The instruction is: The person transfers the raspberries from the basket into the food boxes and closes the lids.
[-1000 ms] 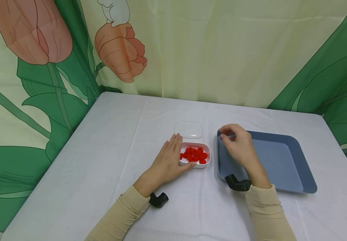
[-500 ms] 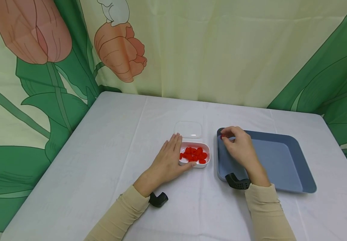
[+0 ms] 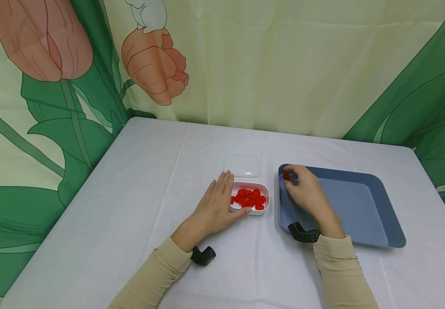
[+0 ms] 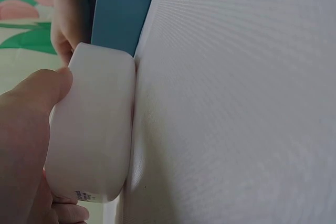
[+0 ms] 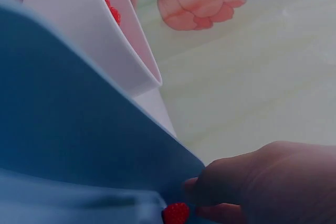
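A small white container holds several red raspberries. My left hand rests against its left side with straight fingers, and the thumb touches the near rim. One dark red raspberry lies in the far left corner of the blue-grey tray. Right beside that berry is my right hand, its thumb and index finger parted around it. In the right wrist view the fingers look apart from the berry.
Behind the container lies a clear plastic lid on the white tablecloth. The tray's raised rim stands just right of the container. A printed curtain hangs behind the table.
My right hand has lowered slightly into the tray corner, and its fingers have parted from the raspberry, which now shows between them. The left hand and container have stayed in place.
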`<state>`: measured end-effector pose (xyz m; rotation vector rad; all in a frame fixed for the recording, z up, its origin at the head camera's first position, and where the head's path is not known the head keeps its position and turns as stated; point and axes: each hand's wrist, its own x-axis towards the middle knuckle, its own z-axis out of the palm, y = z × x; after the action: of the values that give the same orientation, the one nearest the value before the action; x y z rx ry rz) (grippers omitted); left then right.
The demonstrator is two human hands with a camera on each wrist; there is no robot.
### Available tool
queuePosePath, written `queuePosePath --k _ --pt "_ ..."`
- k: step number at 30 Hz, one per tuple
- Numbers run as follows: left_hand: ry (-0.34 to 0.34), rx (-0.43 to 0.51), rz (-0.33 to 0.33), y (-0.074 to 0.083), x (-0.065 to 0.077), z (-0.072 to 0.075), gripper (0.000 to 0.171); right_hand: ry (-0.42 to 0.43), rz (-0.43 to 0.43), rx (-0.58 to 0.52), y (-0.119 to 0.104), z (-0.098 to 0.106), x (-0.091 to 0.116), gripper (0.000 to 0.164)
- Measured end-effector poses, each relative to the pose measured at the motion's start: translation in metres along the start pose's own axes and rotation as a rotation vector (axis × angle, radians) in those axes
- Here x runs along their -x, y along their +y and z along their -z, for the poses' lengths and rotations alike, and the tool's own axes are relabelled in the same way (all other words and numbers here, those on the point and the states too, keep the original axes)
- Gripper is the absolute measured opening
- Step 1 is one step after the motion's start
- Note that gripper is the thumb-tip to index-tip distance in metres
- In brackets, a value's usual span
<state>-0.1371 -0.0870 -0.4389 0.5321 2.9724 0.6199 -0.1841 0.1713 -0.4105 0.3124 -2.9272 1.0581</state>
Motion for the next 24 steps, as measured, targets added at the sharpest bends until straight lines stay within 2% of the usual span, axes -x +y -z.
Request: queuePosePath --k 6,17,24 --pt "0.005 0.004 -0.006 0.0 0.0001 -0.0001 0.101 -0.053 -0.012 0.011 0.0019 -0.001 -0.0005 0.04" --pt "0.001 0.002 -0.004 -0.0004 0.0002 0.0 0.101 -0.028 0.003 0.019 0.0 -0.0008 0.0 0.029" --pt "0.004 0.004 -0.01 -0.001 0.0003 -0.0003 0.1 -0.032 -0.019 0.021 0.0001 -0.0007 -0.0002 0.031"
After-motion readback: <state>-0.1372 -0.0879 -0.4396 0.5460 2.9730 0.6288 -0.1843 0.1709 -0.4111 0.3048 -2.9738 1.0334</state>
